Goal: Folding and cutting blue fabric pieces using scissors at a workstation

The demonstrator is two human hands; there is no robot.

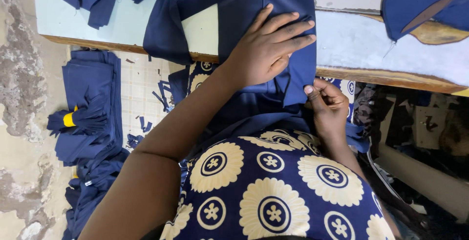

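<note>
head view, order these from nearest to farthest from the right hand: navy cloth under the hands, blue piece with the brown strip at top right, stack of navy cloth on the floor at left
1. navy cloth: pinched at its edge by the right hand, at the table's front.
2. blue piece with the brown strip: on the table, top right.
3. stack of navy cloth: on the floor, far left.

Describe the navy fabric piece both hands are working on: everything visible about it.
The navy fabric piece is plain dark blue woven cloth, matte, folded to a straight right edge. It lies on the pale table and hangs over the wooden front edge toward the lap. The left hand presses flat on it near that fold; the right hand pinches its lower corner below the table edge.
</note>
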